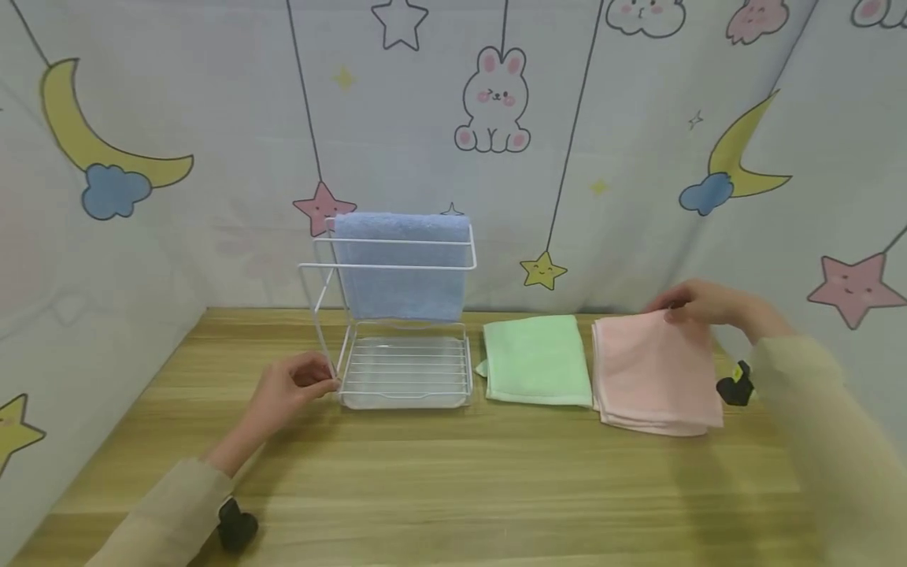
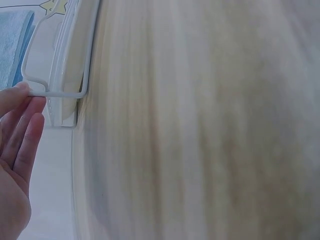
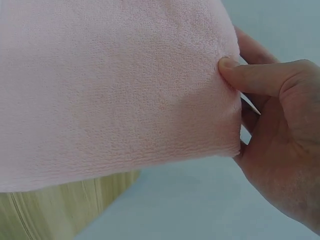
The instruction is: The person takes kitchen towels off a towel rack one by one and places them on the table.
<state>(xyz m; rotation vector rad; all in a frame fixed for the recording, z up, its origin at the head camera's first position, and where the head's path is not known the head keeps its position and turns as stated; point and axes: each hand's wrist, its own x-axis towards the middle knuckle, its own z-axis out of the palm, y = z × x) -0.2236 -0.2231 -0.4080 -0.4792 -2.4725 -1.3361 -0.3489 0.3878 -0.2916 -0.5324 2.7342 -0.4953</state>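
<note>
At the right, my right hand [image 1: 708, 303] pinches the far edge of a folded pink towel [image 1: 655, 374]. In the right wrist view the thumb presses on the face of the pink towel [image 3: 120, 90], with the other fingers behind it. My left hand [image 1: 294, 390] pinches the lower left front of a white wire rack [image 1: 386, 268]; the left wrist view shows thumb and fingertips on the rack's wire [image 2: 65, 94]. A blue towel [image 1: 400, 287] hangs over the rack's rear bar. Between rack and pink towel lies a folded green towel [image 1: 537, 361].
The rack stands on a wooden table [image 1: 453, 488], with a clear tray [image 1: 404, 394] in its base. A curtain [image 1: 234, 157] printed with moons, stars and a rabbit hangs behind the table. Black devices [image 1: 237, 526] are worn at both wrists.
</note>
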